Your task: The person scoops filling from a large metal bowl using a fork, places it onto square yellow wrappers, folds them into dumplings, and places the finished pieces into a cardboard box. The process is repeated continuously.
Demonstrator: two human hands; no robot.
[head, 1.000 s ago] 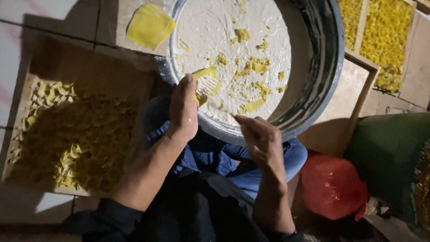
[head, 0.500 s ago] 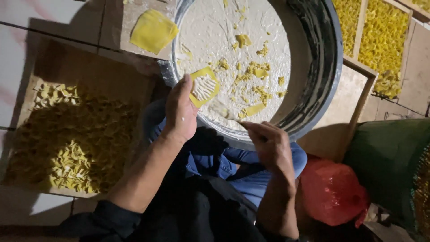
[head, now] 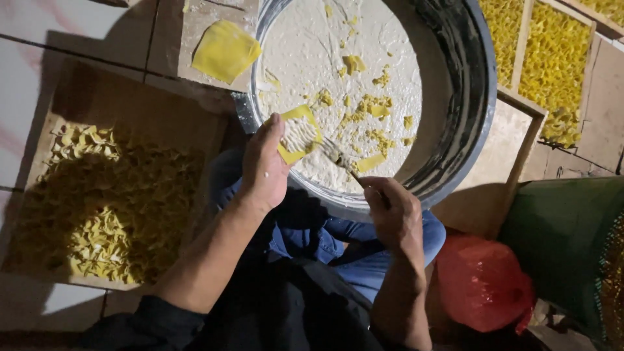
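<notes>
My left hand point(head: 263, 168) holds a small yellow dough square point(head: 298, 133) flat at the near rim of a big round metal basin point(head: 465, 110). My right hand point(head: 390, 211) grips a fork point(head: 338, 158) whose tines lie on the dough square, which carries a dab of pale filling. The basin's floured floor holds several scattered yellow dough scraps point(head: 367, 107).
A wooden tray point(head: 97, 104) full of folded yellow dough pieces lies on my left. A stack of yellow dough squares point(head: 224, 51) sits on a board beyond it. More trays of folded pieces point(head: 559, 71) stand at the right, beside a red plastic bag point(head: 484, 283) and a green sack point(head: 572, 247).
The left hand has brought the dough square lower to the basin's near rim and turned it flat. The right hand has moved up and laid the fork on it.
</notes>
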